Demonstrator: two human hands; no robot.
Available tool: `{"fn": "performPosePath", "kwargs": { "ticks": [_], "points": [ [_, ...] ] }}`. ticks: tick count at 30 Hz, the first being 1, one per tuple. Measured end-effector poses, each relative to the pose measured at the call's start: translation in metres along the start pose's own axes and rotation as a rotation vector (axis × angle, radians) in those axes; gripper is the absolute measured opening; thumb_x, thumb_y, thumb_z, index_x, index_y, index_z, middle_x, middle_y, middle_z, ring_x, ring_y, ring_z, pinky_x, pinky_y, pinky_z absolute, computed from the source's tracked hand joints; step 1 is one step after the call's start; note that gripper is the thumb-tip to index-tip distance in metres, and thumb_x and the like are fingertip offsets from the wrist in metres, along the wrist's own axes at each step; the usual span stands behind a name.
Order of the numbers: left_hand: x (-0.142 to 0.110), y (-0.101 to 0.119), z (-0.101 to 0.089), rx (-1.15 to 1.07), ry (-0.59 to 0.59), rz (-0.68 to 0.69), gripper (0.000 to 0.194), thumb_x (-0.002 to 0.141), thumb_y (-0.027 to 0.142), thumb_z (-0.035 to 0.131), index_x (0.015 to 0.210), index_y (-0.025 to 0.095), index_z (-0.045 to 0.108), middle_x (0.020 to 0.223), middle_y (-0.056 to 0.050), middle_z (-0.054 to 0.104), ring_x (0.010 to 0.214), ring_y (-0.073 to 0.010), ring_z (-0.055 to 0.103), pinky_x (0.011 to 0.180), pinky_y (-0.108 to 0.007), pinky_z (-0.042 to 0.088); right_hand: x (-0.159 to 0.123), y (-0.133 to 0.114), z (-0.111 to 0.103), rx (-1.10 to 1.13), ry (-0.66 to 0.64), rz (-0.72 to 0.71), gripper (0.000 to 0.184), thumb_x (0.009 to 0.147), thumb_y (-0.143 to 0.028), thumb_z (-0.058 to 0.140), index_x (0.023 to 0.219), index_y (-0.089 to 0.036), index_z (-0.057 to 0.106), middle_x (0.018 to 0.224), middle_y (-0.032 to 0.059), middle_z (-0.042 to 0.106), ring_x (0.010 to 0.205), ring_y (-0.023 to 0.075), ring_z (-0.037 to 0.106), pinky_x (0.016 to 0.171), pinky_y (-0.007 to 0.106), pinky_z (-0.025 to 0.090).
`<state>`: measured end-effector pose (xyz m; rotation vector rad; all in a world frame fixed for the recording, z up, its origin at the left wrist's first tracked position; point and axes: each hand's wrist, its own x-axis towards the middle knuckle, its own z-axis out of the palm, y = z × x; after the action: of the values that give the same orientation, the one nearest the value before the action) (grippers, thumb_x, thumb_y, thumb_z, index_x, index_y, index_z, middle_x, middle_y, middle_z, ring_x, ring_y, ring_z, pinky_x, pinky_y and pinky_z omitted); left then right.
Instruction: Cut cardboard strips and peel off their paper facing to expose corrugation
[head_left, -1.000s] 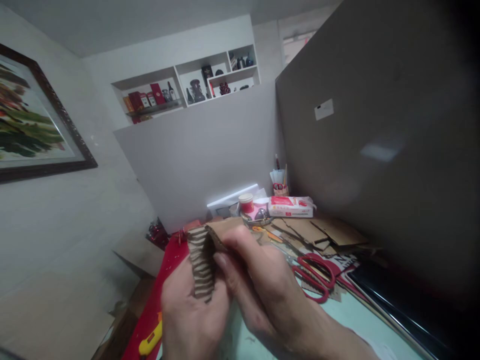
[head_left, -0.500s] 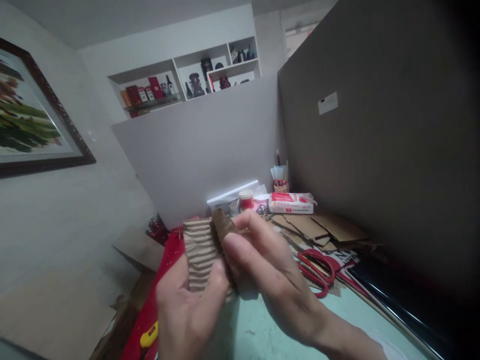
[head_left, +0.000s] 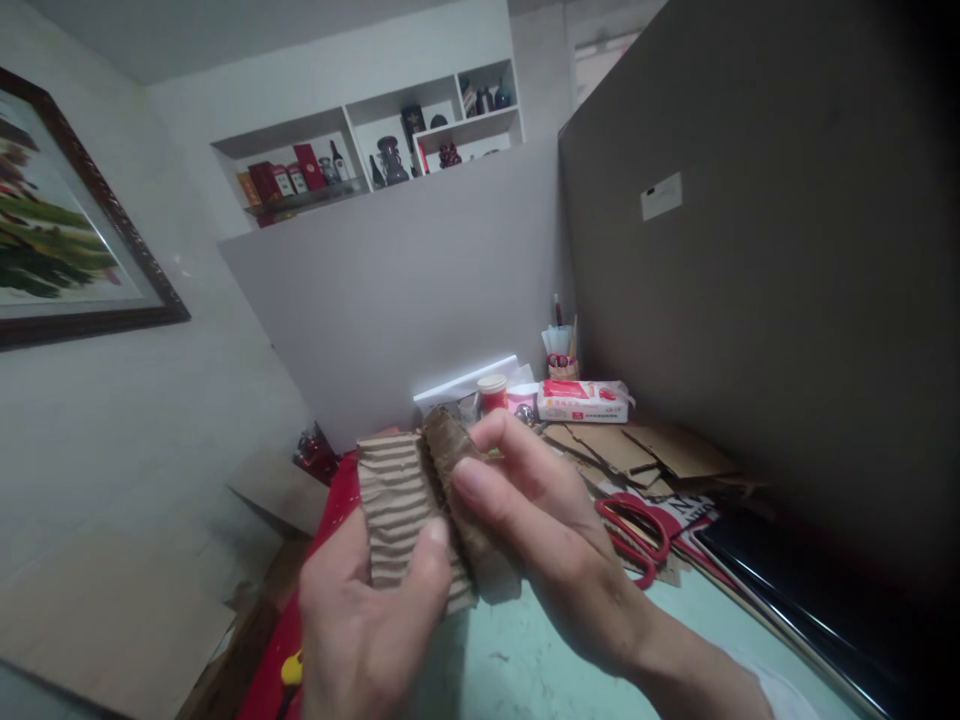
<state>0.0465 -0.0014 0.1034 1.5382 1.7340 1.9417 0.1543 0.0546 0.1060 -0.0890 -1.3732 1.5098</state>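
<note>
Holding a small beige cardboard piece with bare ridges (head_left: 394,505) above the pale green tabletop (head_left: 540,650), the left hand (head_left: 367,620) has its grip closed around the lower left side; its thumb lies across the ridges, apparently to brace the piece; the right hand (head_left: 559,550) has its grip pinched on a darker brown curled cardboard layer (head_left: 446,440) at the piece's right side, probably to control that part separately; whether the two join at the seam, I cannot tell. Red-handled scissors (head_left: 661,540) lie right of the hands, seemingly for easy reach; flat brown cardboard sheets (head_left: 679,448) lie beyond, perhaps out of the way; a yellow plastic-looking object (head_left: 291,668) shows just beside the left hand, partly hidden.
</note>
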Motion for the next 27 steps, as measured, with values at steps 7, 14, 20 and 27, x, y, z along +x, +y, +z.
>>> {"fn": "performPosePath", "kwargs": {
  "ticks": [7, 14, 20, 27],
  "points": [
    [0.003, 0.013, -0.004, -0.172, -0.051, -0.218, 0.031, 0.072, 0.047, 0.08, 0.091, 0.023, 0.078, 0.083, 0.002, 0.079, 0.071, -0.0169, 0.072, 0.061, -0.019, 0.058, -0.002, -0.012, -0.002, -0.339, -0.018, -0.104, 0.014, 0.104, -0.027, 0.048, 0.089, -0.024, 0.046, 0.068, -0.0081, 0.042, 0.056, 0.0088, 0.038, 0.05, 0.02, 0.034],
    [0.01, 0.008, -0.016, -0.33, -0.216, -0.191, 0.026, 0.074, 0.042, 0.081, 0.092, 0.023, 0.08, 0.093, -0.002, 0.08, 0.088, -0.0236, 0.074, 0.068, -0.025, 0.061, -0.003, -0.012, -0.004, -0.21, -0.125, -0.066, 0.013, 0.105, -0.027, 0.046, 0.093, -0.024, 0.046, 0.068, -0.0083, 0.043, 0.055, 0.0083, 0.038, 0.049, 0.019, 0.033],
    [0.004, 0.009, -0.013, -0.081, -0.092, -0.116, 0.027, 0.079, 0.044, 0.073, 0.096, 0.024, 0.079, 0.096, 0.001, 0.08, 0.086, -0.0174, 0.073, 0.073, -0.019, 0.057, -0.001, -0.007, -0.006, -0.242, -0.127, -0.081, 0.013, 0.107, -0.034, 0.046, 0.097, -0.025, 0.048, 0.065, -0.0095, 0.039, 0.052, 0.0075, 0.034, 0.046, 0.018, 0.03],
    [0.003, 0.002, -0.008, 0.215, -0.039, 0.148, 0.019, 0.084, 0.038, 0.063, 0.093, 0.027, 0.075, 0.082, 0.002, 0.074, 0.063, -0.0162, 0.065, 0.079, -0.029, 0.054, -0.004, -0.006, -0.003, -0.595, -0.076, -0.279, 0.015, 0.103, -0.017, 0.042, 0.093, -0.021, 0.052, 0.075, -0.0059, 0.046, 0.063, 0.0096, 0.041, 0.059, 0.022, 0.038]
  ]
}}
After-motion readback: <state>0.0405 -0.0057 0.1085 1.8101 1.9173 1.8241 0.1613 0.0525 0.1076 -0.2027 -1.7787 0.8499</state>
